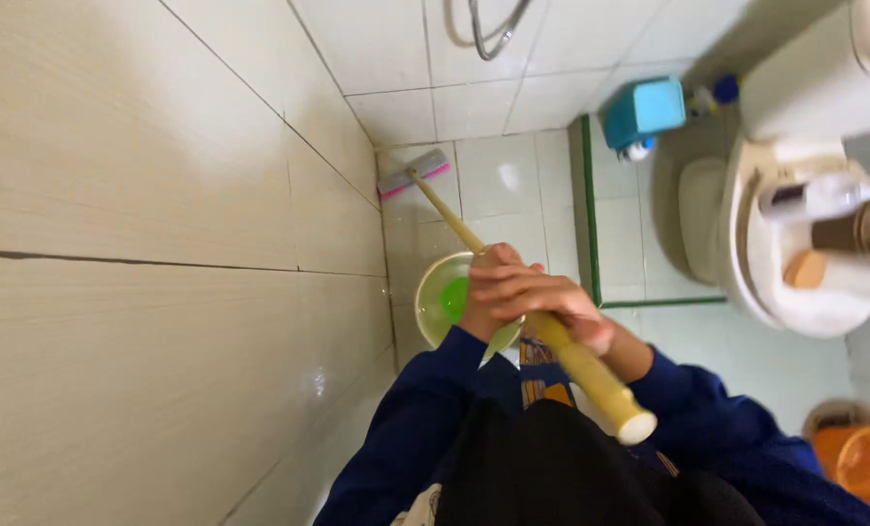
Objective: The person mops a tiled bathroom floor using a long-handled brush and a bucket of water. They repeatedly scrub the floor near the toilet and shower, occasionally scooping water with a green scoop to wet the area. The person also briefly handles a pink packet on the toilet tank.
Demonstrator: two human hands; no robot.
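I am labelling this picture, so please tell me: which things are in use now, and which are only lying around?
In use: left hand and right hand gripping the long wooden handle; its brush head at the wall; bucket below.

Lying about: toilet, blue container, orange basin, shower hose.

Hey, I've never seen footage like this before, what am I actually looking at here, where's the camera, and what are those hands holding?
There is no machine here. The single picture comes from a camera worn on a person's head, looking straight down in a tiled bathroom. Both hands grip one long wooden handle: the left hand is wrapped round it in plain view, and the right hand holds it just behind, mostly hidden. The handle runs down to a brush head with a pink edge, resting on the floor tiles where they meet the wall. Below the hands stands a pale bucket with something green inside. To the right is a white toilet, with a blue container beside it and an orange tub in the corner.
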